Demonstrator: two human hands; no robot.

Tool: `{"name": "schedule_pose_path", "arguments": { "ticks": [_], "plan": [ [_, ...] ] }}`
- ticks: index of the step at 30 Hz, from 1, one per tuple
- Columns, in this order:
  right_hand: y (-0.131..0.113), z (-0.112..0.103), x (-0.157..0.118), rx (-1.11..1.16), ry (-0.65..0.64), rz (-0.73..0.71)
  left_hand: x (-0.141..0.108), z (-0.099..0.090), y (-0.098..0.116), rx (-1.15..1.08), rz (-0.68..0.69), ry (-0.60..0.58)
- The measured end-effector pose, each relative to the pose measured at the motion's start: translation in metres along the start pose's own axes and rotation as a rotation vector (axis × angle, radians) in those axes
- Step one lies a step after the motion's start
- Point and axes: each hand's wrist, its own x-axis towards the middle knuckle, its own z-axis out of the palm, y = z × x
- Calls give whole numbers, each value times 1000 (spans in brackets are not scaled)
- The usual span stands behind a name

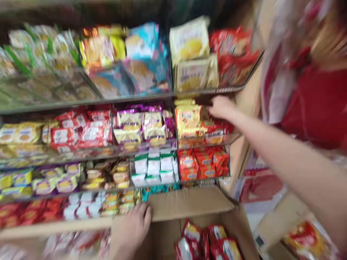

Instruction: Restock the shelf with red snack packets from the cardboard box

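My right hand reaches into a middle-shelf compartment at the right, its fingers curled downward among snack packets. Yellow packets stand just left of it, and red packets lie below it. Whatever is in those fingers is hidden and blurred. My left hand is closed at the left edge of an open cardboard box, beside its raised flap. Inside the box are several red snack packets.
Tiered shelves hold rows of wrapped snacks, with blue packets and cream packets on top. A clear divider edges the upper right. Someone in a red garment stands at the right. Another box with yellow-red packs sits lower right.
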Motion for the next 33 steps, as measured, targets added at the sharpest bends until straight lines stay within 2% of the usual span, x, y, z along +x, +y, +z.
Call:
{"name": "schedule_pose_path", "arguments": {
  "ticks": [1,2,3,4,6,7,8,10,12,14,16,18,22,28,30,33],
  "plan": [
    [1,-7,-24,-17,-11,-28,0,-2,4,-3,29,65],
    [3,-13,-50,-35,5,-79,-1,0,7,-18,26,70],
    [6,-15,-81,-50,79,-202,-4,5,8,-39,30,51],
    [10,-13,-115,-28,133,-342,-11,13,8,-61,32,44],
    [20,5,-195,153,154,-464,-33,31,10,-150,87,67],
    [25,23,-238,279,50,-492,-49,41,14,-219,153,21],
    [30,46,-282,400,-92,-502,-65,51,18,-288,224,-72],
    [37,102,-359,483,-444,-344,-97,73,29,-381,314,-345],
    [37,160,-416,431,-676,-179,-119,99,40,-362,253,-557],
    [29,204,-448,405,-792,-91,-129,124,45,-313,155,-649],
    [18,230,-462,398,-833,-100,-131,143,45,-277,103,-736],
    [9,241,-464,393,-855,-126,-127,153,43,-251,88,-782],
    [5,253,-453,449,-833,-33,-118,153,39,-220,78,-794],
    [14,266,-439,568,-770,56,-116,136,39,-206,32,-852],
    [17,262,-440,625,-735,100,-116,123,35,-200,-21,-854],
    [16,247,-441,711,-677,204,-114,93,31,-225,-90,-808]
  ]
}}
